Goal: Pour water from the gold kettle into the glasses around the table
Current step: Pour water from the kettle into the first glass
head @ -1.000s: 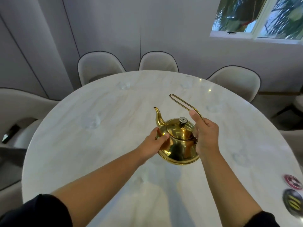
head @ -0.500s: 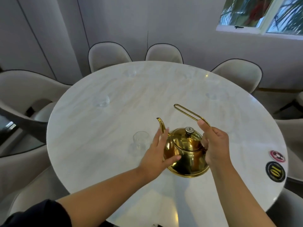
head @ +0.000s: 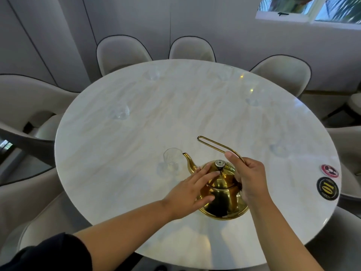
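The gold kettle (head: 221, 190) is tilted over the near part of the round marble table (head: 136, 133), its spout tip touching or just above the rim of a clear glass (head: 172, 160). My right hand (head: 249, 178) is closed around the kettle's thin wire handle. My left hand (head: 192, 189) lies flat against the kettle's body and lid, fingers spread. Other clear glasses stand around the table: one at the left (head: 119, 112), one at the far left (head: 152, 75), one at the far right (head: 224, 74), one at the right (head: 253, 101) and one nearer right (head: 278, 149).
Two round coasters, a red one (head: 329, 170) and a black one marked 10 (head: 328, 189), lie at the table's right edge. Pale upholstered chairs (head: 121, 53) ring the table. A window (head: 308, 8) sits in the wall at top right.
The view has pulled back, showing the whole table. The kettle has tipped toward the near glass, its spout now at the rim. My left hand has slid up onto the lid.
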### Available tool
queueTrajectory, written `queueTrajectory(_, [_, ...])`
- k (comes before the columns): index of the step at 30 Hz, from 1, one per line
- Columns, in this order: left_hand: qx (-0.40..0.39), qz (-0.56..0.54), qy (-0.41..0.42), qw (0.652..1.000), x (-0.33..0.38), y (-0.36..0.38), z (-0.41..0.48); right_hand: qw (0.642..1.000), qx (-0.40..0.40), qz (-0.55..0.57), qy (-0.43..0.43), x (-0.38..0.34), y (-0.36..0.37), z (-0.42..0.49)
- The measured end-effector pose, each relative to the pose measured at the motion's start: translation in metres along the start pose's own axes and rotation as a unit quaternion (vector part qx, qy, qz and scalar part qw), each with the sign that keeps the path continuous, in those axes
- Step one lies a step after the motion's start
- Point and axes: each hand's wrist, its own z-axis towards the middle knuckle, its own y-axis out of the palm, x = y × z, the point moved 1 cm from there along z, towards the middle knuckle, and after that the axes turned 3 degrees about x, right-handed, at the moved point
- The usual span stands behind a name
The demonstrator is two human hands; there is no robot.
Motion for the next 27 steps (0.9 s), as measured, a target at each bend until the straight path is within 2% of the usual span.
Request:
queueTrajectory(6, [-0.029,0.025,0.002,0.999,-0.008,0.000,-0.001,0.999,0.001,-0.030,0.014,-0.001,0.013,0.000])
queueTrajectory(16, [-0.068,-0.008,-0.017,0.998,-0.021,-0.011,-0.005,0.992,-0.012,-0.121,0.021,-0.007,0.035,0.007])
queueTrajectory(27, [-0.054,-0.056,-0.029,0.997,-0.026,-0.012,-0.004,0.982,-0.003,-0.185,0.029,-0.014,0.044,0.011])
